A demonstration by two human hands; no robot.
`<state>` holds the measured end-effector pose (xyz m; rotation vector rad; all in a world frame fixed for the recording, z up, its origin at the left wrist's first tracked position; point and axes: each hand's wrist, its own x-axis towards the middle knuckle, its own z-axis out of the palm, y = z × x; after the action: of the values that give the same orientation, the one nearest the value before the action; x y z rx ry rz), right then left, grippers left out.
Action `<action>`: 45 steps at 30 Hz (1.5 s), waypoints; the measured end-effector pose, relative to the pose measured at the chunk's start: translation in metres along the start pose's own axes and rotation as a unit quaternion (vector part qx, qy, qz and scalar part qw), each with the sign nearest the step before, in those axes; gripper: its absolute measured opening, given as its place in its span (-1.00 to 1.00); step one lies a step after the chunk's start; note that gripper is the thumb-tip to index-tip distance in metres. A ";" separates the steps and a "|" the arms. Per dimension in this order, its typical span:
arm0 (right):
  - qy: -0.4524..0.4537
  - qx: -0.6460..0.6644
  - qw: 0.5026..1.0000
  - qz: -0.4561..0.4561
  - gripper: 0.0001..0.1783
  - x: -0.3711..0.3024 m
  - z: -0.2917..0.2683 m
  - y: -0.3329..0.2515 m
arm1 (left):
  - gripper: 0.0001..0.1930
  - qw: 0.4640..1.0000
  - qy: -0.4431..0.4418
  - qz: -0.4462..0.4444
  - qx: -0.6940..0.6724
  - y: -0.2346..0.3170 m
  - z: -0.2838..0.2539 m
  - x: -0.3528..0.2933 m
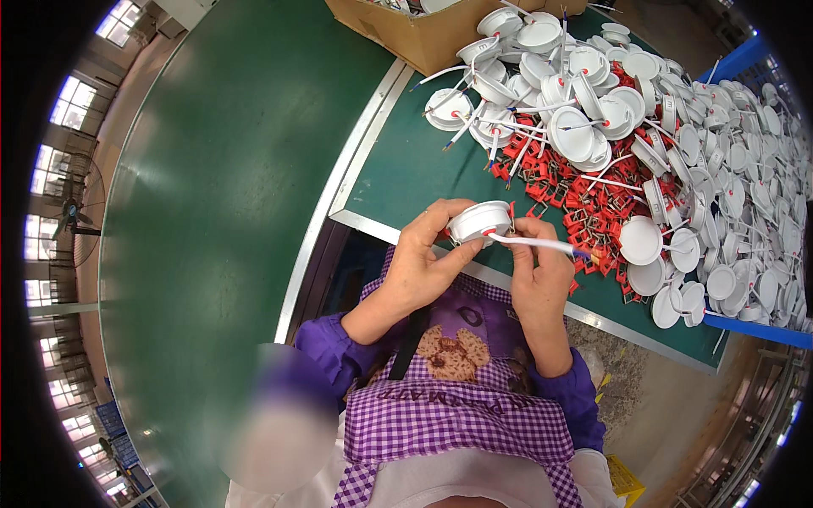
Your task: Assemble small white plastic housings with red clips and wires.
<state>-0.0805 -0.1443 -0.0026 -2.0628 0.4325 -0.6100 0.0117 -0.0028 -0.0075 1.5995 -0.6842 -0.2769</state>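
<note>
In front of my apron I hold a white round downlight (pixel 478 222) above the table's near edge. My left hand (pixel 420 264) grips it from the left, with the fingers behind and the thumb under its rim. A white cable (pixel 538 243) leaves the housing through a red grommet and runs right, across my right hand. At the right side of the housing, my right hand (pixel 542 275) pinches a red spring clip (pixel 511 210) against it. The fingertips partly hide the clip, so how it is seated cannot be seen. Some red shows by my left fingers too.
Loose red spring clips (pixel 584 212) lie heaped on the green table (pixel 381 186), beyond my right hand. White downlights (pixel 584 118) with cables pile behind them, and more fill a blue crate (pixel 754 330) at right. A cardboard box (pixel 415 38) stands at the back; a green conveyor belt (pixel 212 212) runs along the left.
</note>
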 end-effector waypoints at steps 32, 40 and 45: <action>-0.100 -0.364 0.917 -0.132 -0.81 0.038 -0.029 0.049 | -0.21 0.991 0.073 0.062 -0.092 0.118 -0.092 0.251; -0.079 -0.313 0.931 -0.173 -0.84 0.038 -0.026 0.045 | -0.48 0.871 -0.099 0.031 0.480 -0.022 -0.092 0.186; -0.078 -0.197 0.969 -0.127 -0.86 0.027 -0.021 0.031 | -0.30 0.900 0.038 0.095 0.424 -0.080 -0.054 0.166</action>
<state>-0.0725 -0.1886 -0.0125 -2.5521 0.2085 -0.5350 0.1945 -0.0528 -0.0410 2.3283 -0.9653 0.2787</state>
